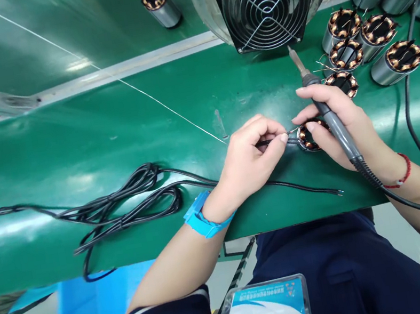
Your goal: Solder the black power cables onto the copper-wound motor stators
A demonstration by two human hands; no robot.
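My left hand (253, 157) is closed in a pinch on the end of a black cable (262, 143), right beside a motor stator with copper windings (308, 137). A thin pale wire that looks like solder (173, 110) runs from the upper left down to this hand. In my right hand (344, 120) a soldering iron (337, 126) lies across the palm, its tip pointing up and away from the stator. The thumb and fingers of that hand reach around the stator and partly hide it. Fine leads bridge the small gap between the left fingertips and the stator.
Bundled black cables (120, 200) lie at left, with another cable end (333, 191) near the front edge. Several stators (379, 32) stand at right, and one (163, 11) is at the back. A caged fan (267, 9) faces me. The iron's cord (412, 127) loops at right.
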